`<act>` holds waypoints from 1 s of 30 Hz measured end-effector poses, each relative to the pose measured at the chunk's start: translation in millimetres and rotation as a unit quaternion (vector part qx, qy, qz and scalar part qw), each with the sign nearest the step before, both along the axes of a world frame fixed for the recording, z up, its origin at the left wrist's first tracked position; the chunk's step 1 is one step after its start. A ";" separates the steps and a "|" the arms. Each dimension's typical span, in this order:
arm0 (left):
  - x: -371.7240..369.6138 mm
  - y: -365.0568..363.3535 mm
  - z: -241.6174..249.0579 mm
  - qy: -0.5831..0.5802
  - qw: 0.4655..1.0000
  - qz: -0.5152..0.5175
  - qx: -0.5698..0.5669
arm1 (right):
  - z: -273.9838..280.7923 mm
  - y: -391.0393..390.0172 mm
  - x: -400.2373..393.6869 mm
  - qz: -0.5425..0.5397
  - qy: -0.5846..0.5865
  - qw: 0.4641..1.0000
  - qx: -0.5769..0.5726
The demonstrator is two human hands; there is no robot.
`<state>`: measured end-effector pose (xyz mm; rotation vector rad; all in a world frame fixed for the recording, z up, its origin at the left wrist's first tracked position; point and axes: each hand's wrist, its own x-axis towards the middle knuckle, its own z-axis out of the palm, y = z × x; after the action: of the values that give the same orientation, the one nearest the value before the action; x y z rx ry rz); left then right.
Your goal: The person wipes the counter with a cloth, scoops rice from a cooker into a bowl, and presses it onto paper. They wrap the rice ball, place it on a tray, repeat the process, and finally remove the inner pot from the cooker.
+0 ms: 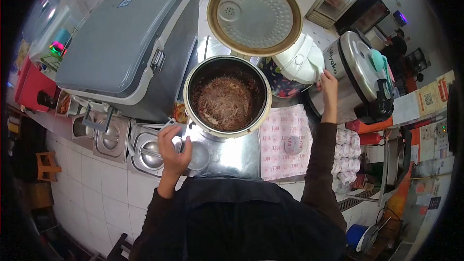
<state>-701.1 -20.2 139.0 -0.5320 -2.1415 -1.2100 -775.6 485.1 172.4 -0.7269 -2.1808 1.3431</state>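
Observation:
An open rice cooker (267, 111) stands on the metal counter in front of me, its dimpled lid (261, 14) raised. Brown, reddish rice (226, 102) lines the bottom of its dark pot. My right hand (329, 86) is closed around the handle of a white rice paddle (316, 61), over a flowered cooker (282, 78) with a white lid. Left of the pot, my left hand (175, 152) hovers with fingers apart, holding nothing. Beside it are a clear round bowl (198, 156) and a lidded steel food pan (150, 157).
A big grey cooler box (123, 34) fills the left side. At right stands a large Miyako cooker (344, 63) with a green ladle (382, 63) on top. Printed wrapping paper (275, 142) lies on the counter, bearing a small clear cup (293, 145). Wrapped white packs (346, 150) are stacked beyond.

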 end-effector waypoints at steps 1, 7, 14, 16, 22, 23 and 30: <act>-5.2 4.6 5.9 -0.012 1.000 -0.009 -0.011 | -3.9 -4.4 -9.3 0.008 0.009 0.998 -0.059; -24.1 21.2 14.5 -0.203 0.975 -0.072 0.058 | 13.9 -38.5 -23.2 -0.156 0.074 0.813 0.556; -31.5 26.8 7.9 -0.240 0.957 -0.118 0.112 | 9.8 -198.1 35.4 0.133 -0.095 0.919 0.359; -33.2 25.7 5.9 -0.252 0.952 -0.118 0.125 | -1.2 -199.5 33.5 0.109 -0.101 0.936 0.320; -36.5 26.4 3.2 -0.281 0.923 -0.137 0.226 | -24.8 -181.3 28.1 0.120 -0.095 0.980 0.130; -37.5 26.3 0.5 -0.294 0.907 -0.150 0.263 | -28.6 -178.6 27.7 0.127 -0.086 0.983 0.097; -43.9 12.8 4.3 -0.362 0.811 -0.209 0.409 | -38.8 -171.9 27.4 0.156 -0.041 0.986 -0.032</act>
<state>-745.0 -7.4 143.3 -0.1342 -1.7581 -2.7385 -748.2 313.3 133.6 -0.4845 -2.4018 1.5654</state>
